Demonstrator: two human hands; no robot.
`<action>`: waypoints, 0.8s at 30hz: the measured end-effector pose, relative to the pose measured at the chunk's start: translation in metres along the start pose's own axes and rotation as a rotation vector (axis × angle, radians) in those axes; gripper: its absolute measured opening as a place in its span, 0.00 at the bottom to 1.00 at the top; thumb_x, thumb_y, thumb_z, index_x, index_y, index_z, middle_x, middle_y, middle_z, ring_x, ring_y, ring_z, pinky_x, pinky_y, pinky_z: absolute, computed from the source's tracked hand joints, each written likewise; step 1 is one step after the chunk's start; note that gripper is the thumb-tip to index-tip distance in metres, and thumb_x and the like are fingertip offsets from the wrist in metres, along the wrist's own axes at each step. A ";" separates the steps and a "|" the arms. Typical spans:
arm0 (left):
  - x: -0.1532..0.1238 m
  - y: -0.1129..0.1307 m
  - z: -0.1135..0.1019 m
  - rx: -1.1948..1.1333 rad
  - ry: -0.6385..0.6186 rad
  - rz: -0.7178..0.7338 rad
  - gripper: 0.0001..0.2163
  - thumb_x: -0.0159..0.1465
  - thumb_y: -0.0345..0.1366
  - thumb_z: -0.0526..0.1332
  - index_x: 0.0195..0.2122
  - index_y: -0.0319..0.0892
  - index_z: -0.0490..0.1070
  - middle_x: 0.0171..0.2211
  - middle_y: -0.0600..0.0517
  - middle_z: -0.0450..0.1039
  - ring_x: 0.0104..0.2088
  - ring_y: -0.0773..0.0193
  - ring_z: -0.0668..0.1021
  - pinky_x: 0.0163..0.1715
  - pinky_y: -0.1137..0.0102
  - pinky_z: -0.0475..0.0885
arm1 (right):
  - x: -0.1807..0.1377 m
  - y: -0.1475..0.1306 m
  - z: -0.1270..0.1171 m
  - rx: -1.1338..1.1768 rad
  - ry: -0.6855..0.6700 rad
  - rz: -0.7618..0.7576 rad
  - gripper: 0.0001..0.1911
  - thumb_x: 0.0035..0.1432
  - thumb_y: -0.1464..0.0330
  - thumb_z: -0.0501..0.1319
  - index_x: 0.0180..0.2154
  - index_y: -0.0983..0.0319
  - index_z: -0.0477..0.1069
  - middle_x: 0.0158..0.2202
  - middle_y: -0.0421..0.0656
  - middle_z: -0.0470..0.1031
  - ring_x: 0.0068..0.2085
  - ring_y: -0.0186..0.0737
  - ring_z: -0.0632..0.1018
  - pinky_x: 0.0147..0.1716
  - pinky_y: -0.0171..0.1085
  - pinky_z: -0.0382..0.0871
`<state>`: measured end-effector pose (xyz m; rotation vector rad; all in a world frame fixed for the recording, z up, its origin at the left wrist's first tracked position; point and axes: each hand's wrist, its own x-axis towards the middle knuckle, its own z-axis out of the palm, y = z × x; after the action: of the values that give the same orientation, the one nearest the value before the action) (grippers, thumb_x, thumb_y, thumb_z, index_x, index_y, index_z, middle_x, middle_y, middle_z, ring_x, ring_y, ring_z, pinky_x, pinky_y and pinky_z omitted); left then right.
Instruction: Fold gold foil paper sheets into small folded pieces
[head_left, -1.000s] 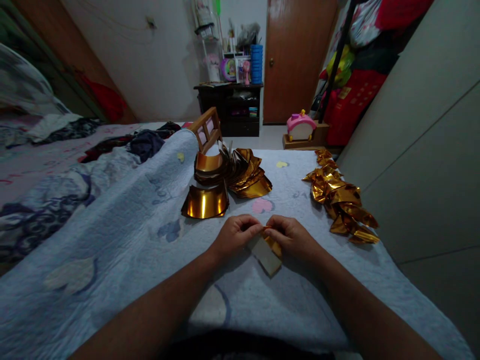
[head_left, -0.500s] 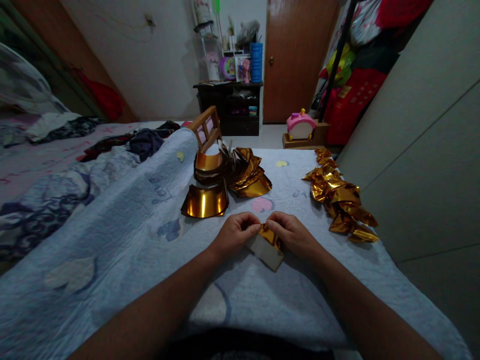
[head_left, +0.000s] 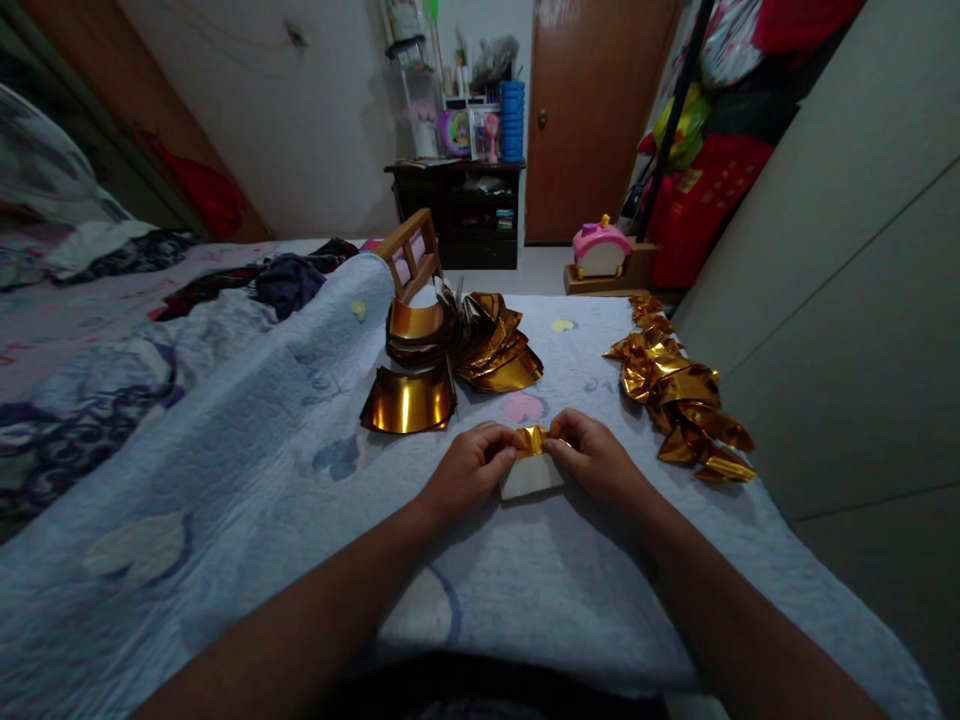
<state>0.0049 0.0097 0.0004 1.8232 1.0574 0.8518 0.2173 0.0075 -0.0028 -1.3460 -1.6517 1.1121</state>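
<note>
A sheet of gold foil paper (head_left: 533, 441), partly folded with its pale back facing me, is held between my hands above the quilt. My left hand (head_left: 480, 460) pinches its left end between thumb and fingers. On the other side my right hand (head_left: 589, 452) pinches the right end in the same way. The shiny gold strip lies along the top, and the pale part hangs down toward me. Beyond my left hand lies a stack of flat, curved gold foil sheets (head_left: 409, 400). To the right is a pile of folded gold foil pieces (head_left: 667, 390).
A light blue quilt (head_left: 300, 560) covers the surface under my hands. A small wooden rail (head_left: 411, 255) stands behind the foil stack. Farther back are a dark cabinet (head_left: 420, 215), a pink toy (head_left: 601, 246) and a door (head_left: 600, 120). Pale cupboard panels (head_left: 862, 330) rise at the right.
The foil paper has turned from a slant to nearly level. My right hand has moved slightly up and outward, and more of the gold strip shows between my hands.
</note>
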 end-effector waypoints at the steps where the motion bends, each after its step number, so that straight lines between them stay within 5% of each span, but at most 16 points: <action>1: 0.000 0.000 0.000 0.050 -0.014 0.019 0.07 0.65 0.33 0.60 0.40 0.41 0.77 0.38 0.49 0.76 0.41 0.60 0.77 0.44 0.66 0.70 | 0.000 0.000 0.000 -0.065 0.013 -0.016 0.07 0.57 0.63 0.60 0.33 0.59 0.65 0.28 0.38 0.70 0.29 0.37 0.69 0.28 0.35 0.60; 9: -0.002 -0.002 0.003 0.346 -0.139 0.099 0.10 0.68 0.31 0.59 0.47 0.40 0.77 0.38 0.48 0.74 0.42 0.58 0.76 0.44 0.64 0.70 | 0.001 0.000 -0.002 -0.319 0.074 -0.096 0.02 0.57 0.68 0.57 0.31 0.59 0.66 0.27 0.38 0.70 0.29 0.37 0.70 0.30 0.36 0.59; 18: -0.004 -0.002 -0.002 0.377 -0.138 0.093 0.11 0.69 0.31 0.58 0.49 0.42 0.77 0.38 0.48 0.73 0.42 0.58 0.75 0.45 0.63 0.71 | 0.002 0.004 -0.002 -0.246 0.052 -0.076 0.08 0.60 0.70 0.53 0.41 0.60 0.67 0.30 0.40 0.72 0.31 0.40 0.72 0.32 0.37 0.62; 24: -0.006 -0.004 -0.003 0.468 -0.156 0.127 0.11 0.66 0.30 0.61 0.48 0.43 0.77 0.40 0.48 0.71 0.44 0.57 0.74 0.47 0.61 0.72 | 0.005 0.012 -0.002 -0.532 0.104 -0.167 0.05 0.58 0.73 0.59 0.30 0.60 0.66 0.29 0.42 0.71 0.34 0.41 0.69 0.35 0.38 0.60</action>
<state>-0.0017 0.0068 -0.0024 2.3264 1.1130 0.5485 0.2227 0.0133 -0.0135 -1.5177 -2.0223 0.5087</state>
